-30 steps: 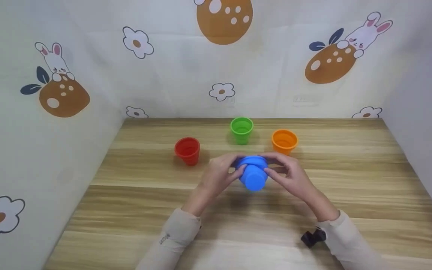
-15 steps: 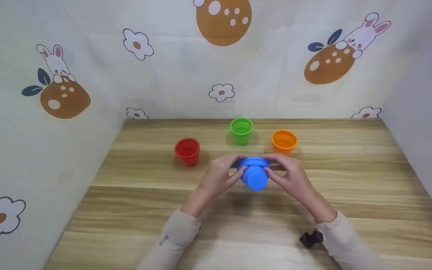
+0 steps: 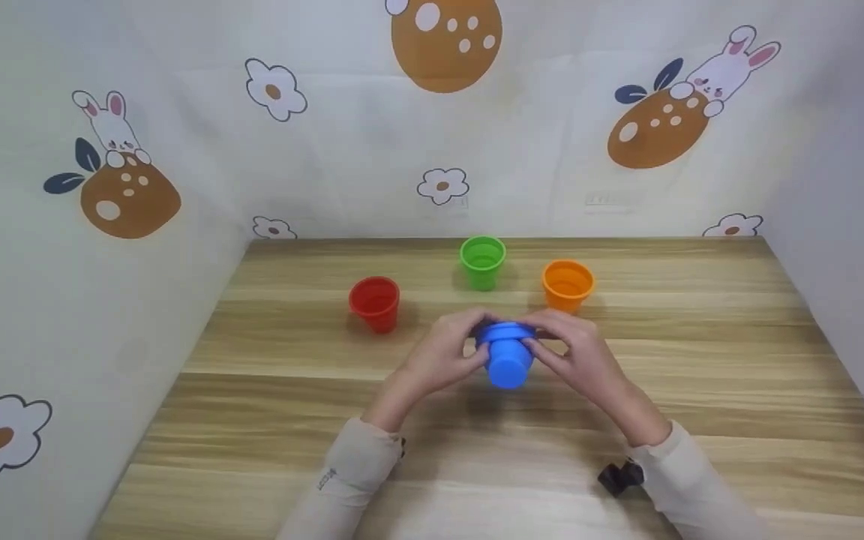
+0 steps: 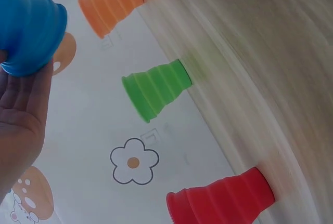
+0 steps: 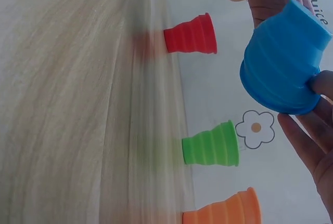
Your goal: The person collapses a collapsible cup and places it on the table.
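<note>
Both hands pinch one blue cup (image 3: 509,367) between thumb and fingers: left hand (image 3: 443,352) on its left side, right hand (image 3: 580,351) on its right. Thumbs are on the near side, fingers reach round the wide rim. Cup count: 4 total, 1 blue, 1 red, 1 green, 1 orange. Blue one is held up off the table (image 3: 492,480), tipped, narrow base toward the person, rim facing away. Other 3 stand upright on the table, mouths up, well apart from each other: red cup (image 3: 375,301) at left, green cup (image 3: 483,262) at the back near the wall (image 3: 357,150), orange cup (image 3: 568,283) at right, just beyond the right hand. All 4 have ridged sides in the wrist views. 2 light sleeves, left sleeve (image 3: 361,454) and right sleeve (image 3: 683,469). 1 small black object (image 3: 616,478) by the right cuff, can't tell what. Walls carry 3 brown fruit prints, 2 rabbits with faces showing, several flowers.
</note>
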The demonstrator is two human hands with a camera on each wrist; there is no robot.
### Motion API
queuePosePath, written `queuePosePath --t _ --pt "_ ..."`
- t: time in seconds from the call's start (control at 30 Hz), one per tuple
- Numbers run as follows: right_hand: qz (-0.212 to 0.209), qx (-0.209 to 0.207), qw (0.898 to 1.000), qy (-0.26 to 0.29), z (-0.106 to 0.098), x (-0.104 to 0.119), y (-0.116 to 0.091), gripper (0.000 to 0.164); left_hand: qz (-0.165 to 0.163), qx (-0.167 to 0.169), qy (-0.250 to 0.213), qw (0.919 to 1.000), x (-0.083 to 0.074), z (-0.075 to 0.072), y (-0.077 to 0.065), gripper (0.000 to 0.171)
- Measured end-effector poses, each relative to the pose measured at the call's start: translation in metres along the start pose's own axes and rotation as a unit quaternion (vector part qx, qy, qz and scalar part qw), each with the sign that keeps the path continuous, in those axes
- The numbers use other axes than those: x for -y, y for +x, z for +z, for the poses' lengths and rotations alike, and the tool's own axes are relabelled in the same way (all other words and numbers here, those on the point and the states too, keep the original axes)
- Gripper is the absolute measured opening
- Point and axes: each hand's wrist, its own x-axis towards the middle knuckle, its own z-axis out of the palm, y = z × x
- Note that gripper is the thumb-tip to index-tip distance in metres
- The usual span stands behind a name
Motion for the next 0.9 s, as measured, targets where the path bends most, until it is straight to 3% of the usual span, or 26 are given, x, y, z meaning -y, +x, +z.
queuePosePath --t 0.27,0.43,0.57,0.7,0.9 --pt "0.058 0.02 0.994 0.088 0.0002 -0.0033 -0.0034 0.032 -0.008 -0.019 -0.031 0.9993 0.0022 0.001 0.0009 0.029" --pt "0.106 0.03 0.986 0.122 -0.0009 -0.0049 -0.0062 0.036 -0.022 -0.031 -0.056 0.9977 0.0043 0.0013 -0.0005 0.029" --pt "0.133 0.044 0.977 0.159 -0.0028 -0.0049 -0.0076 0.039 -0.013 -0.048 -0.065 0.9966 0.005 0.0022 -0.0002 0.029" --pt "0.148 0.048 0.97 0.186 -0.0044 -0.0052 -0.008 0.04 -0.009 -0.059 -0.074 0.9955 0.0054 0.0033 0.0002 0.029" --pt "0.134 0.027 0.969 0.206 -0.0042 -0.0065 -0.0075 0.038 -0.003 -0.069 -0.082 0.9942 0.0059 0.0044 0.0003 0.029"
